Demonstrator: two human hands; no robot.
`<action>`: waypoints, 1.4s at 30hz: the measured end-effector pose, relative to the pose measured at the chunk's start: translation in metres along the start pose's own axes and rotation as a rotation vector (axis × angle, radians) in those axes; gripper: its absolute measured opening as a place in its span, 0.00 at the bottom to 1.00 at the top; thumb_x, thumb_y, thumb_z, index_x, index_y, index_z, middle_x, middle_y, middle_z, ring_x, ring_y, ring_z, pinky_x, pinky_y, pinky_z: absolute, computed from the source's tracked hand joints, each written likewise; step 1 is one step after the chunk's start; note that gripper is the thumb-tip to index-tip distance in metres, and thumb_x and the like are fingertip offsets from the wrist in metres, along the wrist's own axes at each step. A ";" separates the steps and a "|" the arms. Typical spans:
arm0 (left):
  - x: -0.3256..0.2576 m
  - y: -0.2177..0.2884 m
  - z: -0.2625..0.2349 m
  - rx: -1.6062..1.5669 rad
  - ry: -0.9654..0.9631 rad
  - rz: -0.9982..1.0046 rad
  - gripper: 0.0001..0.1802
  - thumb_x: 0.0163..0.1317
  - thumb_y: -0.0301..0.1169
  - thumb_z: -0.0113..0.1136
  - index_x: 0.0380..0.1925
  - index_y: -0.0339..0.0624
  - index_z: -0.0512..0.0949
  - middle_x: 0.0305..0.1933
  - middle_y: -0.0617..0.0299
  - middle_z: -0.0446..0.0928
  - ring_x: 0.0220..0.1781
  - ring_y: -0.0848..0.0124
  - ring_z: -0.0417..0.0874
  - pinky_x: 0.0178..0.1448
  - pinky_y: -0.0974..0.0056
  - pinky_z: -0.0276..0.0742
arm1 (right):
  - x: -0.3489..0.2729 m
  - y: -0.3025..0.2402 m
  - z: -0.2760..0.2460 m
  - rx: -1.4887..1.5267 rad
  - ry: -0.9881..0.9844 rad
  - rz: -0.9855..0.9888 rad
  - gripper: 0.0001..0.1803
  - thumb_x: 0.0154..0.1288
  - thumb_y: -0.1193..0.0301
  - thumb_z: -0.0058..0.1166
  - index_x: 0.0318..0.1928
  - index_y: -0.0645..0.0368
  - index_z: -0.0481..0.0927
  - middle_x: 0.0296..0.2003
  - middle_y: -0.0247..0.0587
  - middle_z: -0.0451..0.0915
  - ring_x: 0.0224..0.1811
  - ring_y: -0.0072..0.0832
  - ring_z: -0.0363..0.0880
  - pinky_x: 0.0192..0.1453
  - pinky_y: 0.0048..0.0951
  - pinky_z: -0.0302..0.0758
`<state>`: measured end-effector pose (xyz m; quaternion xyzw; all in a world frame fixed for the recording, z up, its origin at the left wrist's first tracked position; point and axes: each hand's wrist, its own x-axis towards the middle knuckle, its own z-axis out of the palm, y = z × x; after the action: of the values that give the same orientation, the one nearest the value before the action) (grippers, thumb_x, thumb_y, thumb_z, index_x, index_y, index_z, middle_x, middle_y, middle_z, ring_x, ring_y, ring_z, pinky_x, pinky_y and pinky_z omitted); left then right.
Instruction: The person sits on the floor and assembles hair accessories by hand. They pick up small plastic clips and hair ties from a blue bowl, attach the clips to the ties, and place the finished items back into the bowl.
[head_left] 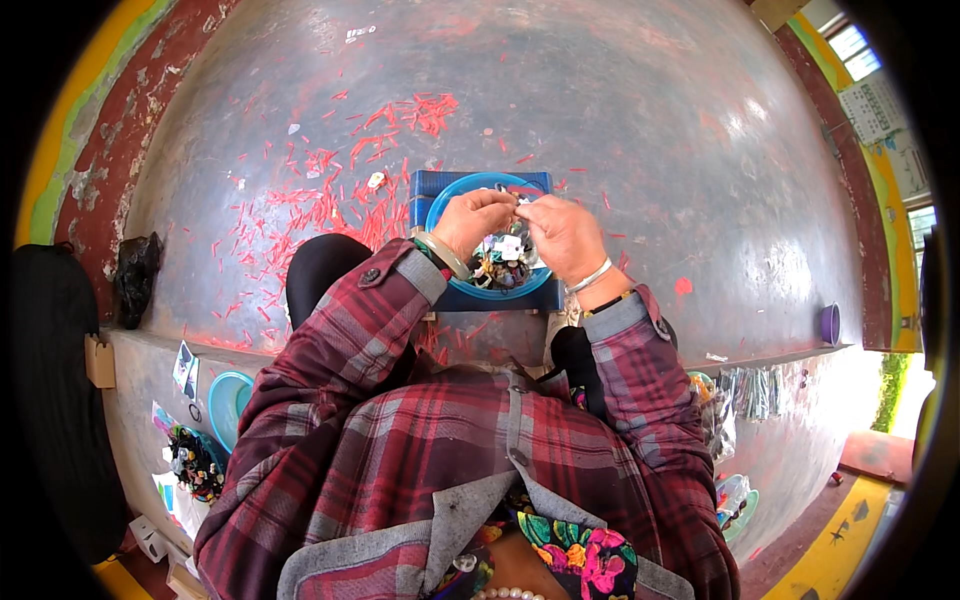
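Over a blue plastic basin (437,218), my left hand (472,222) and my right hand (566,238) meet with fingertips close together. Both are closed in a pinch on something small, mostly hidden by the fingers. A jumble of small dark and multicoloured pieces (500,268) lies in the basin, some white ones among them. The basin rests on a dark blue stool (424,186) in front of my knees. A pale bangle (445,256) circles my left wrist, and a silver one (590,276) my right.
Red strips (300,210) litter the floor, mainly left of the stool. A black plastic bag (138,280) stands by the left wall. Behind my left arm are a turquoise basin (231,408) and a heap of dark pieces (197,465). Clear bags (716,425) and a purple container (830,324) are on the right.
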<state>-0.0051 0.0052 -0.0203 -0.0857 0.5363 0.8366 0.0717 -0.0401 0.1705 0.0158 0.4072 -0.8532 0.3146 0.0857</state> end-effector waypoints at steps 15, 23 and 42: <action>0.007 0.019 -0.014 0.293 0.218 0.149 0.11 0.56 0.30 0.56 0.30 0.31 0.79 0.24 0.66 0.76 0.27 0.80 0.72 0.32 0.74 0.68 | 0.017 -0.013 -0.007 0.218 0.332 0.063 0.10 0.53 0.77 0.49 0.37 0.57 0.79 0.35 0.41 0.79 0.35 0.33 0.78 0.37 0.26 0.74; 0.010 0.054 -0.038 0.327 0.353 0.311 0.11 0.57 0.30 0.56 0.32 0.31 0.79 0.28 0.64 0.77 0.30 0.79 0.74 0.36 0.75 0.70 | 0.007 0.034 0.019 -0.028 -0.316 0.438 0.15 0.47 0.65 0.57 0.36 0.57 0.80 0.34 0.45 0.78 0.39 0.41 0.76 0.44 0.38 0.72; 0.014 0.034 -0.046 0.440 0.341 0.290 0.14 0.53 0.34 0.57 0.28 0.31 0.79 0.20 0.63 0.75 0.24 0.80 0.70 0.27 0.70 0.66 | 0.002 0.035 0.043 0.066 -0.503 0.422 0.07 0.46 0.71 0.57 0.27 0.59 0.76 0.26 0.44 0.79 0.29 0.37 0.78 0.34 0.35 0.72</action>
<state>-0.0233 -0.0499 -0.0125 -0.1298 0.7154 0.6755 -0.1225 -0.0628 0.1593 -0.0338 0.2891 -0.9024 0.2426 -0.2079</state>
